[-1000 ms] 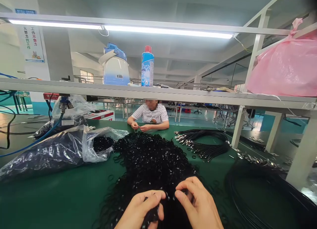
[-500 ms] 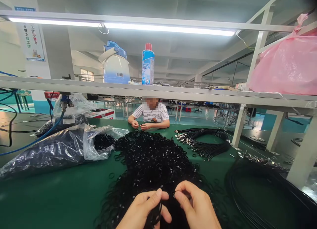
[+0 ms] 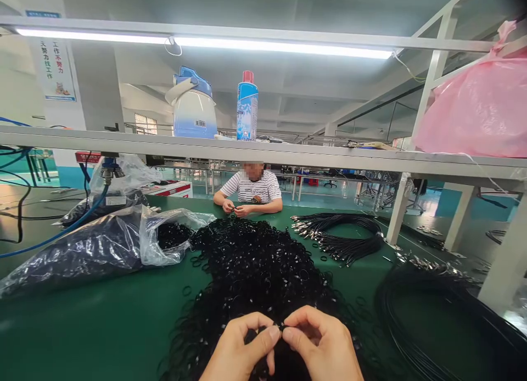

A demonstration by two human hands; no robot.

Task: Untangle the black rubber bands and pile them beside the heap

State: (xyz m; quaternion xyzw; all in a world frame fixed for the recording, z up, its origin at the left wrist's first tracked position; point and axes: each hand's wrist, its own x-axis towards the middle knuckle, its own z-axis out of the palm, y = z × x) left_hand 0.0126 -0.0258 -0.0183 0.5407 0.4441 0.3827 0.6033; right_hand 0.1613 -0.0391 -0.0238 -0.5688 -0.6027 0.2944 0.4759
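Note:
A large heap of small black rings (image 3: 259, 265) spreads over the green tabletop in front of me. Low over its near end, my left hand (image 3: 245, 348) is closed, thumb against forefinger, with black rings partly showing inside its curled fingers. My right hand (image 3: 323, 342) is pinched too, its fingertips almost meeting the left ones. A tiny dark piece, seemingly one of these rings, sits between the two pinches; its details are too small to make out.
Left of the heap lies an open clear bag (image 3: 102, 244) of black rings. Coiled black cables (image 3: 337, 233) and a larger cable coil (image 3: 395, 309) lie to the right. A shelf (image 3: 288, 150) spans overhead, carrying a jug (image 3: 194, 112) and spray can (image 3: 247, 109). A co-worker (image 3: 251, 191) sits opposite.
My hands have come together: the left fingertips moved slightly right, the right ones slightly left, closing the gap. The left fingers curl in more. The co-worker's hands have barely moved.

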